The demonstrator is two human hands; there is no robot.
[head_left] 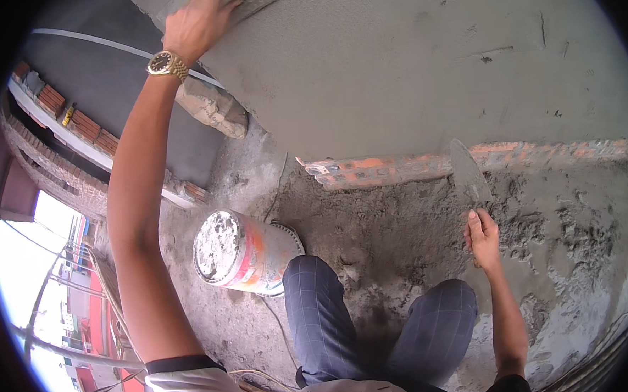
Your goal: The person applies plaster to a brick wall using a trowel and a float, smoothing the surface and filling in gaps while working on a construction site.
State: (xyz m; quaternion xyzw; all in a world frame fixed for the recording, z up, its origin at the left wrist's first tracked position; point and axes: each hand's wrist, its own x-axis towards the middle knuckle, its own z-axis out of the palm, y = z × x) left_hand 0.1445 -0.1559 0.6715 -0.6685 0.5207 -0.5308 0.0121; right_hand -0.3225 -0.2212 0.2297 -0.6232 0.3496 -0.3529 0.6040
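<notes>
My right hand (481,237) is closed around the handle of a pointed trowel (471,177). The grey-smeared blade points up, in front of a strip of bare brick (384,169) at the foot of the wall. Above that strip spreads a broad face of wet grey plaster (407,70), marked with a few scratches and small pits. My left arm reaches far up, a gold watch on its wrist. At the plaster's upper left edge, my left hand (195,25) touches the rough grey border with thumb and fingers apart; some fingertips are hidden.
A bucket (260,252) with a mortar-crusted white top stands left of my knees. Loose mortar (535,220) covers the ground along the wall. A paper sack (213,109) lies beyond the wall corner. Stacked bricks (83,126) line a ledge at far left. A thin cable (278,325) runs by the bucket.
</notes>
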